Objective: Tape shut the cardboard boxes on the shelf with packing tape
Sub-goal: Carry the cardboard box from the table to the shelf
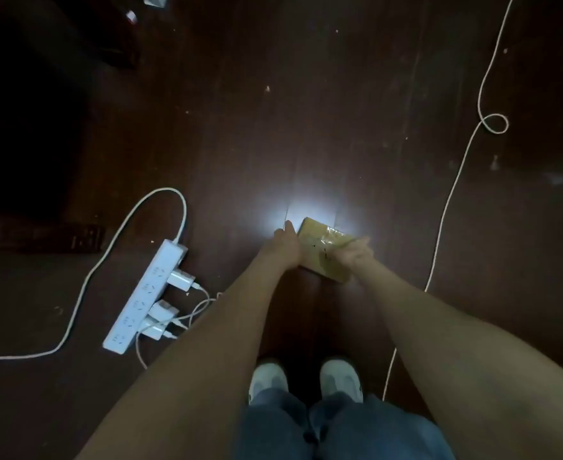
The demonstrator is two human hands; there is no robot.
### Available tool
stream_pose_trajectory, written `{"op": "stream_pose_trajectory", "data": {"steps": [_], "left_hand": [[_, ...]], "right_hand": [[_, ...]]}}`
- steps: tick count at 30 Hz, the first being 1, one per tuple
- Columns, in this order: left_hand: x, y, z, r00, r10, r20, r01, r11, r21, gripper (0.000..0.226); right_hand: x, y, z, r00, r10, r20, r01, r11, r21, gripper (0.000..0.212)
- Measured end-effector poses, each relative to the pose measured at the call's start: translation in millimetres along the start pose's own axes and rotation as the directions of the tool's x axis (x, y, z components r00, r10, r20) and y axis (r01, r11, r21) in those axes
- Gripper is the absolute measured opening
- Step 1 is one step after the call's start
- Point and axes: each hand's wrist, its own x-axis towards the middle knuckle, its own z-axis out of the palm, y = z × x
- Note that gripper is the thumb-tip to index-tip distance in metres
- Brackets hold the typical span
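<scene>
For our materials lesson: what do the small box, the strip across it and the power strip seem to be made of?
Box: likely cardboard, matte tan-brown.
Strip: probably clear plastic packing tape, glossy and wrinkled, catching glare.
Power strip: looks like white moulded plastic, smooth.

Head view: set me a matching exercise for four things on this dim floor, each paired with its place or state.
Things:
1. cardboard box
2. power strip
3. thin cord
4. shoes

Places or states:
A. runs along the right side, with one loop
B. at the bottom of the view, nearer the person than the box
C. lies at the left, with chargers plugged in
D. between the left hand and the right hand, with shiny tape on top

Pairs: 1-D, 2-C, 3-A, 4-B.
</scene>
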Motion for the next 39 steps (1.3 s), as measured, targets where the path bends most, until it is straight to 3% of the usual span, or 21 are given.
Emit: {"op": "stream_pose_trajectory", "data": {"steps": [5,10,15,19,24,31,39], "left_hand": [[35.2,2.7,17.5,0.998,-0.030,0.047,0.033,0.998,-0.048,0.055],[48.7,1.3,14.1,0.994,-0.042,0.099,0.050,0.995,-0.083,0.056],[33.1,-9.6,-23.9,0.983,-0.173,-0.055,0.163,0.976,-0.147,0.045],[-9.8,-16.6,-72.0,0.933,-0.289,-0.217,0.240,0.944,-0.226,0.039],[-82.7,-7.3,-137.5,0.886,-0.350,-0.305,0.264,0.920,-0.289,0.045],[-209.4,26.1,-238.1,0.841,-0.369,-0.396,0.215,0.899,-0.381,0.042],[-360.5,86.4,-348.1,0.792,-0.356,-0.496,0.157,0.904,-0.398,0.041]], "right_hand": [[44.2,7.7,10.3,0.998,0.048,0.026,-0.052,0.989,0.141,0.110],[56.1,-2.9,17.5,1.000,0.006,0.030,-0.010,0.993,0.115,0.074],[26.4,-37.2,19.8,0.992,-0.117,0.043,0.114,0.991,0.065,0.063],[-28.0,-72.3,15.2,0.971,-0.237,0.043,0.232,0.968,0.097,0.055],[-116.8,-113.6,-12.0,0.941,-0.336,0.027,0.335,0.942,0.026,0.050],[-258.7,-165.1,-74.0,0.904,-0.426,0.030,0.424,0.904,0.050,0.063],[-423.5,-213.8,-170.5,0.850,-0.527,0.022,0.525,0.849,0.057,0.058]]}}
